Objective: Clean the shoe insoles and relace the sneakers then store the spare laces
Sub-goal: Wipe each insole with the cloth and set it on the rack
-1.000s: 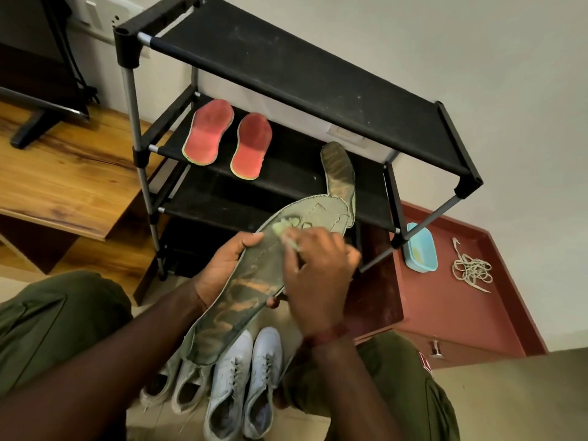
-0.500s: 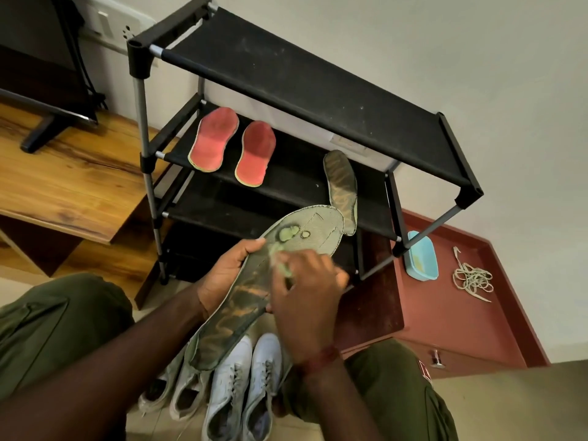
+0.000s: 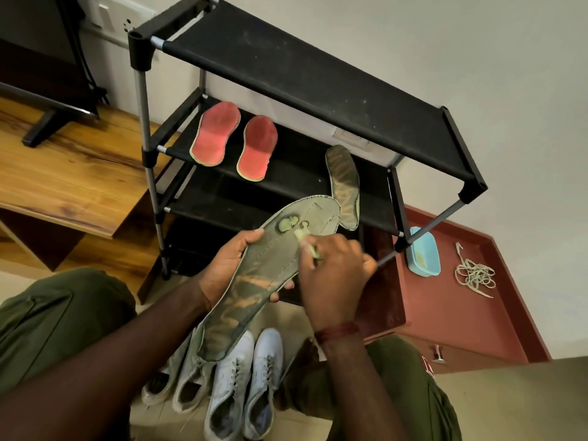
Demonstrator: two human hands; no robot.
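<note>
Both hands work at centre frame: the left hand (image 3: 227, 268) curls under the camouflage insole (image 3: 270, 281) at mid-length, thumb over its nine-o'clock edge, the right hand (image 3: 334, 278) pinches a small pale scrubber (image 3: 306, 242) against the forefoot toward twelve o'clock; light and floppy, it likely needs that mid-length support.

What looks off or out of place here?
Two things: the beige spare laces lie in a tangled heap on the red-brown cabinet top, and the camouflage fabric insole in the left hand has a pale worn-looking patch near its toe end.
</note>
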